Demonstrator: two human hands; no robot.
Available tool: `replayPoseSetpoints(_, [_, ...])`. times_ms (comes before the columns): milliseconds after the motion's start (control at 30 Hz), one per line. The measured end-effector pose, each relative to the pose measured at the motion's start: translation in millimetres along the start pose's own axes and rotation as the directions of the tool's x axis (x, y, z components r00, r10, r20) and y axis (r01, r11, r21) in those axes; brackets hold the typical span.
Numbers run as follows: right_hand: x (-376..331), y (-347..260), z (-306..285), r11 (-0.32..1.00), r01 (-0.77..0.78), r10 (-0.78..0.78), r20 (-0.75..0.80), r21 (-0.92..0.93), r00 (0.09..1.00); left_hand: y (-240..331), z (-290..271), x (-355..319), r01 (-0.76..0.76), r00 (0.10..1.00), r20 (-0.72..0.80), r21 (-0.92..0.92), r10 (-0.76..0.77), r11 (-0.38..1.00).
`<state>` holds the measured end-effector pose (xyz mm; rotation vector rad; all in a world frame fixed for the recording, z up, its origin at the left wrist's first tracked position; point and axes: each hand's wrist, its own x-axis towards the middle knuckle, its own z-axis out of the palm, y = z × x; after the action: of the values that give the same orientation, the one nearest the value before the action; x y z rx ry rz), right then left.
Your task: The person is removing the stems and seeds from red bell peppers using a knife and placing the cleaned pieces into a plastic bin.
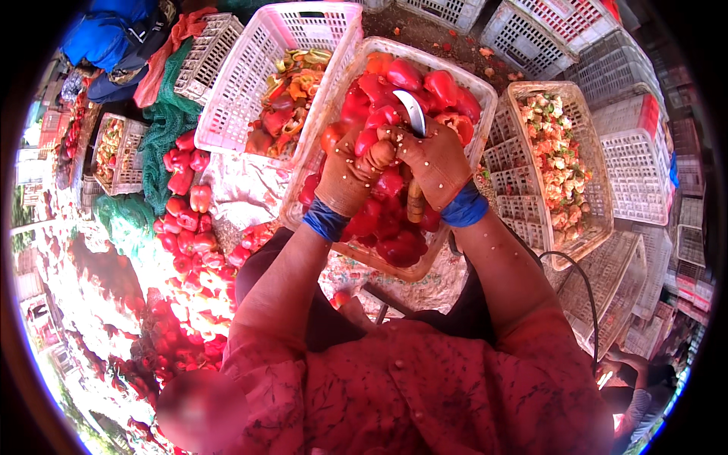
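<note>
1. Left hand (pixel 351 171): fingers curled in, closed about a red pepper (pixel 367 142) that is partly hidden by the fingers; a blue band (pixel 325 221) circles the wrist.

2. Right hand (pixel 436 161): closed around a knife, its curved blade (pixel 412 114) rising above the fist and its wooden handle (pixel 415 203) emerging below; a second blue band (pixel 465 206) marks this wrist. The two hands meet at the fingers (pale seeds cling to both).

3. Central crate (pixel 489 104): beneath the hands, heaped with glossy red peppers (pixel 403 247); the held pepper lies above this heap, toward the middle of the crate.

4. Pink-and-white crate (pixel 230 102): just beside the central crate, on the person's left; it contains cut pepper pieces (pixel 292 97) in red, orange and yellow-green.

5. Pale crate (pixel 523 173): on the person's right, bearing a band of pepper cores (pixel 556 155) with whitish seed clusters.

6. Surroundings: loose red peppers (pixel 186 220) spread over the ground at left, near a green net (pixel 161 125); a blue bag (pixel 106 38) at upper left; white crates (pixel 631 163) stacked at right; another person (pixel 643 379), partly visible, at lower right.
</note>
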<state>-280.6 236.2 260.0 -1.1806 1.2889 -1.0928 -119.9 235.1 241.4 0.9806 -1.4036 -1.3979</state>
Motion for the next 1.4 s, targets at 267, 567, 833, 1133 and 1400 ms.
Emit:
replayPoseSetpoints(267, [-9, -18, -12, 0.994, -0.017, 0.020, 0.029, -0.104, 0.999, 1, 6, -3, 0.212, 0.974, 0.126, -0.203, -0.189, 0.956])
replayPoseSetpoints(567, [-10, -26, -25, 0.974, -0.202, 0.159, 0.329, 0.099, 0.931, -14, -23, -2, 0.230, 0.961, 0.195, -0.160, -0.198, 0.960])
replayPoseSetpoints(833, [-8, -9, -14, 0.637, 0.447, -0.304, 0.328, -0.628, 0.894, -1, -19, -9, 0.305, 0.940, 0.219, -0.190, -0.262, 0.933])
replayPoseSetpoints(1133, [-14, -4, 14, 0.842, 0.540, -0.482, 0.423, -0.021, 0.767, -34, -59, -1, -0.277, 0.952, 0.274, 0.567, 0.139, 0.776])
replayPoseSetpoints(1400, [-3, -28, -28, 0.993, -0.055, 0.064, -0.093, 0.103, 0.994, -72, -75, 2, 0.536, 0.843, -0.469, 0.705, -0.262, 0.465])
